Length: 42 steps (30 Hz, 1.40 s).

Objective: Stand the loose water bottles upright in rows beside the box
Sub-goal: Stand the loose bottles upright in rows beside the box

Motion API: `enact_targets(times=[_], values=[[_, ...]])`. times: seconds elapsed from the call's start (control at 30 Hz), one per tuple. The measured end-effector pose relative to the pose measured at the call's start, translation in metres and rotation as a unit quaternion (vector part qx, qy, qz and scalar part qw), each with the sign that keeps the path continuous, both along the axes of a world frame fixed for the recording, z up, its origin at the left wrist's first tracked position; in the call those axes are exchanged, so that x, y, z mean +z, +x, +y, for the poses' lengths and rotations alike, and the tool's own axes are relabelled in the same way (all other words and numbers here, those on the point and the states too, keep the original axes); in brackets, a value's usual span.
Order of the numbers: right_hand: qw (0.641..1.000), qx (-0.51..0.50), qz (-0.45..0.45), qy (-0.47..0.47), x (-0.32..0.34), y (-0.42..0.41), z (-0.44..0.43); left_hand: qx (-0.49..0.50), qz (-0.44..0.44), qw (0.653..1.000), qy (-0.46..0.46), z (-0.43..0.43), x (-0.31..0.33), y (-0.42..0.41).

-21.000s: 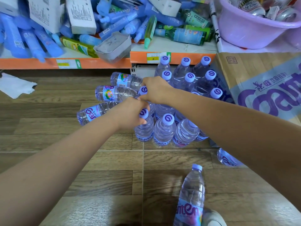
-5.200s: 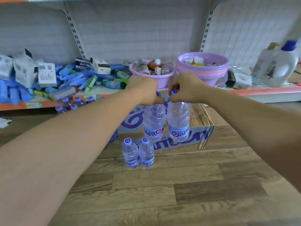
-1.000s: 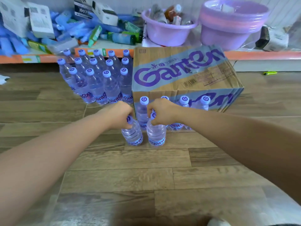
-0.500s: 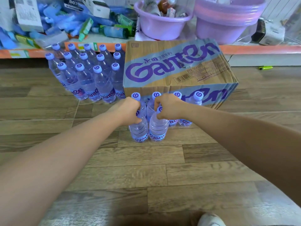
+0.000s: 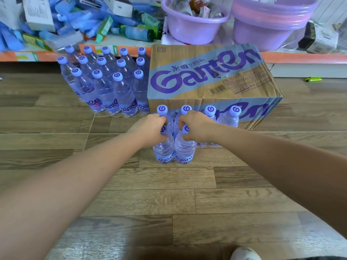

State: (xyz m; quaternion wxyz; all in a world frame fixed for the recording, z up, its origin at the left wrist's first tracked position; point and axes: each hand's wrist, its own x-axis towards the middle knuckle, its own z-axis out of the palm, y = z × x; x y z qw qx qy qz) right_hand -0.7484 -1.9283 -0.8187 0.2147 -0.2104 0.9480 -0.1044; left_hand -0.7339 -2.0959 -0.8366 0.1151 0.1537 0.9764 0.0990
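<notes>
The left hand has its grip closed around the neck of the left front bottle, and the right hand grips the neck of the right front bottle the same way. Both bottles stand upright on the wooden floor, touching each other, just in front of the box. Compared with 1 second ago, the 2 bottles sit closer together and nearer the box, tight against the row of 4 upright bottles that lines the box's front face. Since 0.5 seconds ago they have barely shifted. The block of upright bottles at the box's left side has stayed as it was. A green lighter lies on the floor well to the box's right.
</notes>
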Motion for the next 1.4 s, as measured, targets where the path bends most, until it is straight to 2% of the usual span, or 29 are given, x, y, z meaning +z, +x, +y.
enact_targets(times=[0.17,0.57,0.93,1.2,1.3,1.4], values=[[1.0,0.01,0.009,0.007,0.001,0.001,0.0,0.014,0.005,0.999,0.035,0.0,-0.006,0.004],[1.0,-0.007,0.006,0.022,0.001,0.001,0.001,-0.022,-0.005,1.0,0.019,0.003,-0.002,0.0],[1.0,-0.008,0.012,0.019,-0.003,-0.001,-0.002,-0.014,0.002,0.998,0.062,-0.003,-0.013,-0.003],[0.999,0.009,0.008,0.039,0.001,0.0,-0.005,-0.026,-0.001,0.998,0.051,-0.005,-0.011,-0.006],[0.996,0.036,0.007,0.083,0.002,-0.003,-0.008,0.001,-0.024,0.997,0.073,-0.007,-0.006,-0.005],[0.985,0.046,0.078,0.148,0.016,-0.015,-0.02,0.085,0.008,0.987,0.138,-0.014,0.002,-0.006]])
